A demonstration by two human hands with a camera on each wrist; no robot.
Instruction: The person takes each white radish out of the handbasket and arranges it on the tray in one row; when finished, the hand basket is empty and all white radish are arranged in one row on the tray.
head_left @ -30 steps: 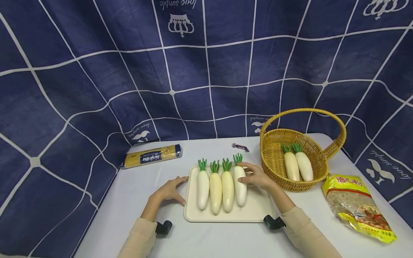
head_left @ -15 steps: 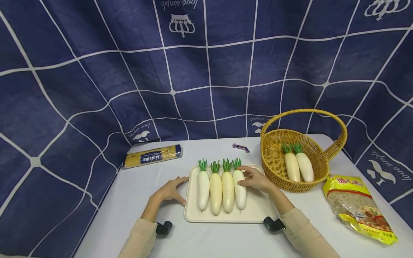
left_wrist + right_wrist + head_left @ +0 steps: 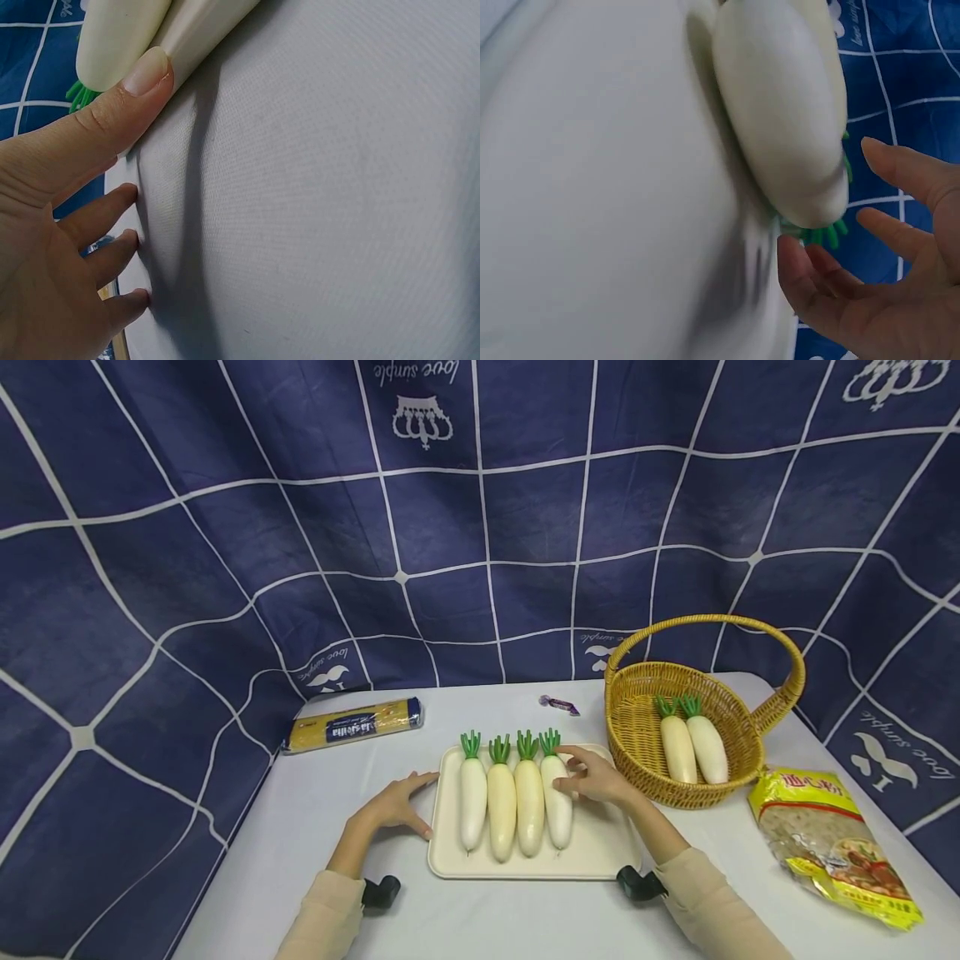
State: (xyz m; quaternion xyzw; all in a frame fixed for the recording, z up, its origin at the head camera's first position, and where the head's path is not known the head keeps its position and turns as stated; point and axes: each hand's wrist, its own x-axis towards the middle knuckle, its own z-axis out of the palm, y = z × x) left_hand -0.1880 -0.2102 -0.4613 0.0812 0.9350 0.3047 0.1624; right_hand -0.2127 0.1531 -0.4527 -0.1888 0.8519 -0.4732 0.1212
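Observation:
Several white radishes with green tops lie side by side on a cream tray [image 3: 603, 852] in the head view. The outer two, the left radish [image 3: 472, 802] and the right radish [image 3: 557, 802], are whiter than the yellowish middle pair [image 3: 516, 810]. My right hand [image 3: 598, 777] is beside the upper part of the right radish. In the right wrist view its spread fingers [image 3: 900, 161] appear apart from the white radish [image 3: 780, 112]. My left hand [image 3: 390, 803] is at the tray's left side, fingers spread, its thumb [image 3: 112, 112] at the tray rim in the left wrist view.
A wicker basket [image 3: 633, 727] with a tall handle holds two more radishes [image 3: 693, 747]. A yellow food bag [image 3: 832, 843] lies at right, a pasta packet [image 3: 352, 725] at back left. A small purple-wrapped candy [image 3: 559, 704] lies behind the tray.
The right radish has come down slightly toward me and now lies in line with the others. My right hand's fingers have loosened from it. The left hand has stayed in place.

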